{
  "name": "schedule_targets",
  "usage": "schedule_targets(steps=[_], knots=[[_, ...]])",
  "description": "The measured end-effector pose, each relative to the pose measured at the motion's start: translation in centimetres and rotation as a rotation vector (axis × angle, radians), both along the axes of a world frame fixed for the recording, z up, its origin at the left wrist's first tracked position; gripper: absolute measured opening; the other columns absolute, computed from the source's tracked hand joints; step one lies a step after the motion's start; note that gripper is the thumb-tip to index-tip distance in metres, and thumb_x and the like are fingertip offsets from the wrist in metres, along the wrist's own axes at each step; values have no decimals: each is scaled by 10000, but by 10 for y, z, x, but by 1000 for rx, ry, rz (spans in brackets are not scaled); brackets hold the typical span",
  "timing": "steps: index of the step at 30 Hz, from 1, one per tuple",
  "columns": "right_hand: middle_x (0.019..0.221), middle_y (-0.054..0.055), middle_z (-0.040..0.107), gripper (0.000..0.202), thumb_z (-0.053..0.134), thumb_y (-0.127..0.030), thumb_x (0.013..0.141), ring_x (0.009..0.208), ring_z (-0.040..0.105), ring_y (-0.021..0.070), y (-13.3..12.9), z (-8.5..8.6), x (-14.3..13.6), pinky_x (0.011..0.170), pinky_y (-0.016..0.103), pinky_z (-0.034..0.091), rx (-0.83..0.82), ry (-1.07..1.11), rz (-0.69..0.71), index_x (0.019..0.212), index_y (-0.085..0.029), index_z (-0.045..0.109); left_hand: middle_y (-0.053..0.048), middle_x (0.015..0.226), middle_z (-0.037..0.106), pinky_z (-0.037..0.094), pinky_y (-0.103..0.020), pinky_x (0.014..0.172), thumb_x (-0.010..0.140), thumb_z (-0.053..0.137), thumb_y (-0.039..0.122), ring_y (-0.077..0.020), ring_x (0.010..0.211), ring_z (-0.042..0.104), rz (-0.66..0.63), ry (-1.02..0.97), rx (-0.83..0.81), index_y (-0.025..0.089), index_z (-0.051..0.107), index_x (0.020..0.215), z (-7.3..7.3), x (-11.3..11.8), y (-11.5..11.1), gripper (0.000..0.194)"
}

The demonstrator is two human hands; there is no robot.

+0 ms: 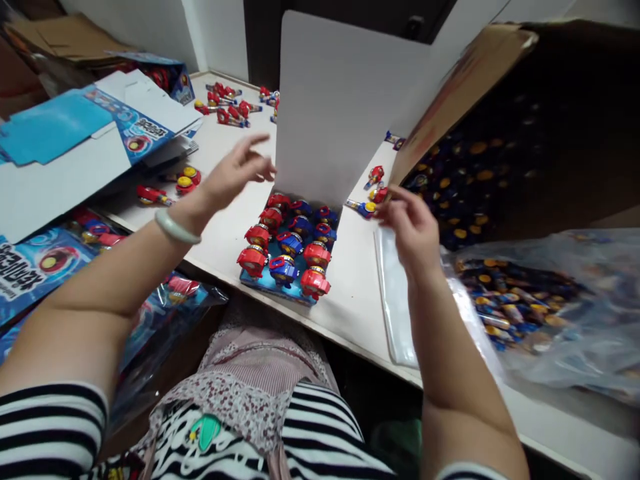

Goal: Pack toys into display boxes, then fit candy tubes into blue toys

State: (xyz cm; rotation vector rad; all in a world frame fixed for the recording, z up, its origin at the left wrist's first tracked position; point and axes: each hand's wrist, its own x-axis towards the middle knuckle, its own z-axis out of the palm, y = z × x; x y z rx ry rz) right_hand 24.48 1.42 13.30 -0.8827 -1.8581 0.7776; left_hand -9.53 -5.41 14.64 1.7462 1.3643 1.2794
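Toys [284, 270] in red and blue stand in four rows inside the display box [277, 293], which looks full; its white lid [345, 100] is upright, unclosed. Loose pieces [233, 117] lie around the desk [220, 247]. The left hand [237, 170] has its fingers apart, holding nothing; the right hand's [413, 230] bend beside a small red piece [379, 194], grip impossible to tell.

Toys [284, 269] sit in the box [345, 107], cartons [60, 127] left, bag [600, 280] right.

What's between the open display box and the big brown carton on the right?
In the head view: a few loose toys, the right hand and, lower in the picture, some clear plastic.
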Motion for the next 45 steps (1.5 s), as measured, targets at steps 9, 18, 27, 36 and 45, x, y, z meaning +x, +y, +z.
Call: schedule_targets(steps=[9, 18, 27, 36, 45], knots=[[910, 109, 766, 608, 433, -705, 919, 756, 729, 223, 73, 96, -60, 512, 281, 553, -578, -26, 194, 1210, -220, 655, -173, 963, 724, 551, -393, 796, 767, 444, 857, -341, 1020, 691, -139, -421, -294, 132, 532, 1320, 66, 0, 64, 916], [892, 43, 716, 720, 724, -261, 753, 711, 661, 175, -18, 22, -20, 637, 322, 587, -405, -290, 243, 1440, -206, 516, -128, 1233, 664, 582, -318, 892, 637, 825, 207, -234, 1072, 680, -200, -340, -269, 187, 482, 1386, -19, -7, -34, 825], [838, 25, 726, 568, 631, -252, 854, 660, 662, 203, -30, -1, -19, 642, 338, 549, -24, -603, 133, 1417, -269, 557, -77, 982, 689, 588, -300, 749, 763, 770, 282, -166, 824, 671, -172, 70, -84, 125, 593, 1260, -32, -19, -26, 550], [1033, 71, 766, 638, 535, -242, 926, 807, 738, 267, -59, -38, -16, 662, 332, 554, 170, -798, 54, 1543, -282, 375, -81, 1003, 706, 529, -289, 749, 855, 650, 254, -175, 816, 650, 75, 650, 230, 183, 560, 1338, -69, -17, -50, 496], [1147, 69, 743, 608, 518, -258, 927, 882, 736, 277, -61, -51, -11, 698, 351, 565, 215, -739, 51, 1524, -308, 409, -58, 900, 701, 502, -286, 771, 829, 660, 274, -176, 791, 640, 89, 578, 98, 199, 620, 1262, -62, -14, -56, 441]])
